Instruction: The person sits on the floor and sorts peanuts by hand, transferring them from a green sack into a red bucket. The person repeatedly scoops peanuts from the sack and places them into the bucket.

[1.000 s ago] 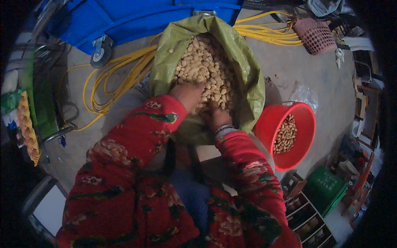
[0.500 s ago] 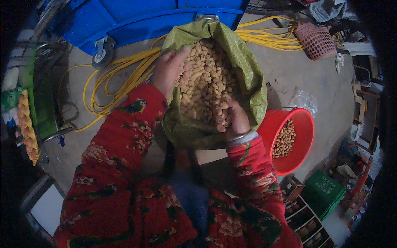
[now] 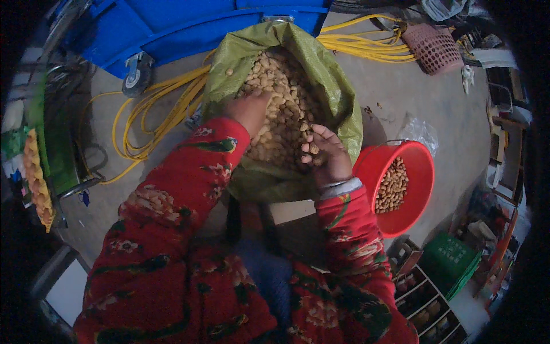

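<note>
An open green woven sack [image 3: 338, 92] full of unshelled peanuts [image 3: 281, 86] stands in front of me, its mouth folded outward. My left hand [image 3: 250, 112] reaches over the sack's left side, back of the hand up. Its fingers point down into the peanuts, their tips hidden. On the right of the opening, my right hand [image 3: 331, 155] is turned partly palm up, with its fingers curled around a few peanuts. Just right of the sack, a red bucket [image 3: 423, 183] leans toward me with a layer of peanuts [image 3: 393, 186] inside.
Behind the sack is a blue wheeled cart [image 3: 189, 34] with a caster [image 3: 137, 77]. Yellow hose [image 3: 123, 129] lies coiled on the floor on both sides. A pink perforated basket [image 3: 432, 49], clear plastic bag [image 3: 419, 135] and green folded sacks [image 3: 450, 261] lie to the right.
My left hand has moved down and turned its back upward, its fingers now in the peanuts. My right hand has shifted slightly, fingers still curled. The view has shifted a little.
</note>
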The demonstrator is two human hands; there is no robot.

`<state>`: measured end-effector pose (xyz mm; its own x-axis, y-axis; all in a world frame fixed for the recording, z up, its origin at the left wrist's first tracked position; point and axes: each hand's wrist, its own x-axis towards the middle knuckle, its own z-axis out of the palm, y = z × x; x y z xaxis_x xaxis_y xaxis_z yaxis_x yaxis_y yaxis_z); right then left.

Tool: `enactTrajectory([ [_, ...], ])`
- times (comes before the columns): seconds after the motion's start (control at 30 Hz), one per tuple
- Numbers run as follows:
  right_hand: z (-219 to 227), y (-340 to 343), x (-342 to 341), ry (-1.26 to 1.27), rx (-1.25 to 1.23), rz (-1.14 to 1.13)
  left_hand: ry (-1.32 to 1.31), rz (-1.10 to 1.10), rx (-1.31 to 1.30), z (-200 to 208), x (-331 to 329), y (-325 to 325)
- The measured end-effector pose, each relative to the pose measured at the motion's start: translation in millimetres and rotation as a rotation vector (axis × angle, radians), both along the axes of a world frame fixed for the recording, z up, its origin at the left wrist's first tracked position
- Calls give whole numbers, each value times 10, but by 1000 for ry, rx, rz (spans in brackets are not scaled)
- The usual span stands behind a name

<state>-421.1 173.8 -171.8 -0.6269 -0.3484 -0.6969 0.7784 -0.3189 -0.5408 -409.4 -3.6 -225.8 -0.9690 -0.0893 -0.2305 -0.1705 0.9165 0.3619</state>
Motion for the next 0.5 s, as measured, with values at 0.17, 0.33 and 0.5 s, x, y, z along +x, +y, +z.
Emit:
enactTrajectory([
  [0.17, -67, 62, -8, -8, -15, -8, -17, -29, 14, -118, 14, 68],
  [0.33, -113, 10, 22, 51, -32, 3, 303, 200, 517, -29, -105, -10],
  [0.5, -130, -64, 19, -20, 35, 125, -234, 617, 1546, 401, -103, -208],
])
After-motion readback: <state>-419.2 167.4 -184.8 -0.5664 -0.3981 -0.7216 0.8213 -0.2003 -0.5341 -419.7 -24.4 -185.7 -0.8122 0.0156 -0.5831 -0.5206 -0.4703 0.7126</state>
